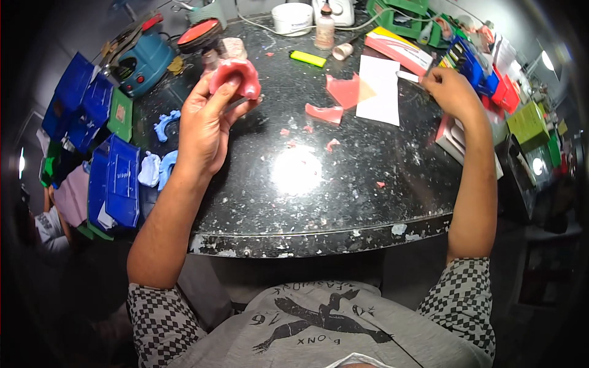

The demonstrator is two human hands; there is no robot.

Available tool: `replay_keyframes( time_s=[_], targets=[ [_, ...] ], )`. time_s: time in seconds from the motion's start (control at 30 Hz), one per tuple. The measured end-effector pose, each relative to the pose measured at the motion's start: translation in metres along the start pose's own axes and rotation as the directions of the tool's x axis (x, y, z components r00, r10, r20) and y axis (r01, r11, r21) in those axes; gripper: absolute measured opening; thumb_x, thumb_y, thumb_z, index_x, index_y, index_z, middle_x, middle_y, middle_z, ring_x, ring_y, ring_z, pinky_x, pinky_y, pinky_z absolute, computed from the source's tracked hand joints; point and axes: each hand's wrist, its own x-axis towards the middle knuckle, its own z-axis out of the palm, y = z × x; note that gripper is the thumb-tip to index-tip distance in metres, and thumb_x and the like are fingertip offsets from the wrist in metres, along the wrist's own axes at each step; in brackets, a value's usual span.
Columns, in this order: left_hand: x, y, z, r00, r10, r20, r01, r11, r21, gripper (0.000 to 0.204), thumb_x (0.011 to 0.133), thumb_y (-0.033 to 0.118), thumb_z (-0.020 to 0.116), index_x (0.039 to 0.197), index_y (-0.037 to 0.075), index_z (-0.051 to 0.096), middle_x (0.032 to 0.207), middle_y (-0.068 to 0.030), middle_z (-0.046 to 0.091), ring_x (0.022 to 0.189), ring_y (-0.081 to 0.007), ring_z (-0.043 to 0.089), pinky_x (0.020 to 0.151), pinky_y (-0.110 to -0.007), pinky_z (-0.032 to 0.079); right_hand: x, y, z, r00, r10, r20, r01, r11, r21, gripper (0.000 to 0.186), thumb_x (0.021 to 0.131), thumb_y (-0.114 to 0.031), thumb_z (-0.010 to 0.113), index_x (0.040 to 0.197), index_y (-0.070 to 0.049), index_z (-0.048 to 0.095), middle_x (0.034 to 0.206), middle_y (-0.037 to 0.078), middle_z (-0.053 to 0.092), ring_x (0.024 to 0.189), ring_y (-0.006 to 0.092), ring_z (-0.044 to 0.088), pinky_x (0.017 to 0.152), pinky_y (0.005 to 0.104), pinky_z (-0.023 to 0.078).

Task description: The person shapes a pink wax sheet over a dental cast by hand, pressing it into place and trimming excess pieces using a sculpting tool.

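Observation:
My left hand (205, 126) is raised over the left side of the black table, closed round a pink wax denture base (251, 83) shaped like a dental arch. The thumb presses into its hollow. At the right, my right hand (451, 92) grips a slim tool (408, 76) with a pale, shiny end, which lies over the edge of a white paper sheet (378, 101). Most of its handle is hidden by the fingers. Left of the paper, partly on it, is a pink wax sheet (343, 90). A curved wax offcut (324, 114) lies nearer to me.
Wax crumbs (332, 145) dot the worn black table (368, 190). Blue impressions (164, 126) and blue bins (115, 181) stand left, near a teal machine (144, 64). Behind are a yellow-green lighter-like object (308, 58), a dropper bottle (324, 30), a white tub (292, 18) and a red-yellow box (399, 50).

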Motion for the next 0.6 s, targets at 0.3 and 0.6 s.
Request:
replay_keyframes(
  time_s=[0.3,0.6],
  targets=[
    [-0.002,0.001,-0.007,0.971,-0.215,0.101,0.230,0.957,-0.177,0.038,0.097,0.011,0.058,0.133,0.001,0.051,0.118,-0.0117,0.062,0.104,-0.0211,0.064,0.091,-0.033,0.055,0.006,0.012,0.003,0.998,0.065,-0.024,-0.069,0.974,-0.214,0.029,0.090,-0.029,0.062,0.098,-0.002,0.070,0.096,0.024,0.069,0.093,0.0400,0.066,0.084,0.0446,0.051],
    [0.005,-0.005,-0.027,0.904,-0.264,0.335,0.393,0.822,-0.413,0.054,0.095,0.014,0.057,0.142,-0.002,0.036,0.126,-0.0157,0.054,0.107,-0.0248,0.057,0.095,-0.034,0.052,0.001,-0.001,0.008,0.987,0.124,-0.102,-0.139,0.977,-0.160,0.031,0.087,-0.033,0.068,0.092,-0.002,0.068,0.083,0.019,0.069,0.078,0.0317,0.067,0.075,0.0399,0.050]
  ],
)
